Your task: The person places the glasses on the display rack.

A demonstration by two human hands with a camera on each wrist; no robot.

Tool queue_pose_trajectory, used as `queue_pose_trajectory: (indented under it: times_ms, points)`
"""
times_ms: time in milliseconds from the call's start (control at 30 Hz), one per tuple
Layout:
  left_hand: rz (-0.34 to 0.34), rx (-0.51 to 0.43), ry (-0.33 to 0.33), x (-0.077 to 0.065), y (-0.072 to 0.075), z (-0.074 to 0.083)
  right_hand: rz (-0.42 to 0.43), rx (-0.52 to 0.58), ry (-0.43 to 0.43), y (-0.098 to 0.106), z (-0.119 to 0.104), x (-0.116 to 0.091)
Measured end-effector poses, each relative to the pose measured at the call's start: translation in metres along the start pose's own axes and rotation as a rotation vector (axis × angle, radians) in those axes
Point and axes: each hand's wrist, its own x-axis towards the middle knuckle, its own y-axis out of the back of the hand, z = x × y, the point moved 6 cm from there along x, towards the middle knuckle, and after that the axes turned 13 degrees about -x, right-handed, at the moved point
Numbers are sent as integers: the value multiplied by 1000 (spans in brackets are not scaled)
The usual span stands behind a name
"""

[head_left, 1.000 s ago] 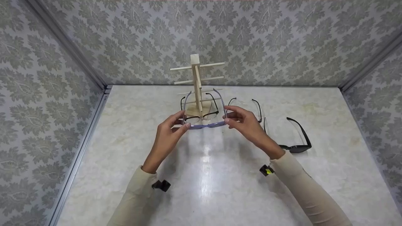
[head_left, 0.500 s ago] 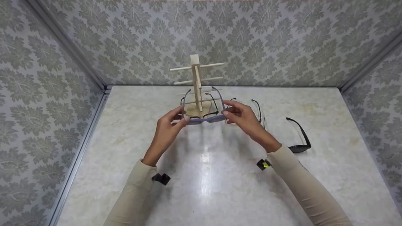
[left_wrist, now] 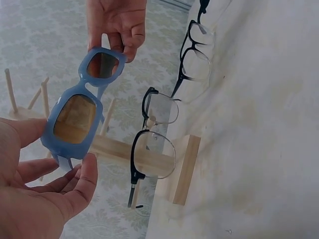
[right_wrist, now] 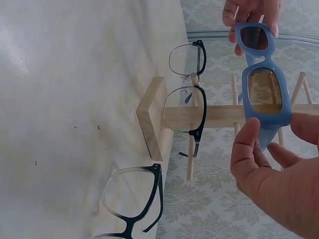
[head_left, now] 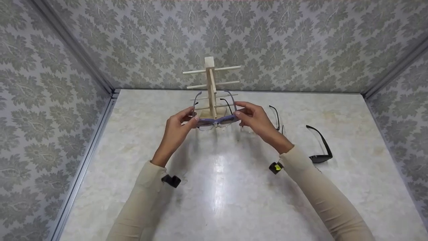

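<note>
Blue-framed sunglasses (head_left: 215, 121) with brownish lenses are held between both hands in front of the wooden eyewear stand (head_left: 211, 83). My left hand (head_left: 179, 129) pinches one end of the frame near its hinge, thumb on the front. The right hand (head_left: 256, 121) pinches the opposite end in the same way. The temples stay unfolded and point toward the stand. In the right wrist view, half-rim glasses (right_wrist: 203, 108) with a dark upper rim sit on the stand's lowest peg, nearer the base than the sunglasses (right_wrist: 261, 62).
Right of the stand, dark-framed clear glasses (head_left: 277, 117) lie on the table (head_left: 214, 201), partly hidden by the right hand. Black sunglasses (head_left: 321, 158) lie farther right. Bare upper pegs (head_left: 228, 68) stick out sideways. Patterned walls (head_left: 254, 33) enclose the back and sides.
Both hands have carried the blue sunglasses forward toward the stand, higher in the head view. The sunglasses now overlap the upper rim of the half-rim glasses there.
</note>
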Motion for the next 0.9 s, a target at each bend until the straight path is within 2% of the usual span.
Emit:
queue_pose_trajectory:
  times_ms: [300, 567, 900]
  points:
    - [-1, 66, 19, 14, 4, -4, 20, -31, -25, 0, 1, 11]
    - [-11, 12, 42, 23, 4, -9, 45, -24, -34, 0, 3, 21]
    - [2, 6, 52, 30, 4, -11, 68, -10, -25, 1, 8, 30]
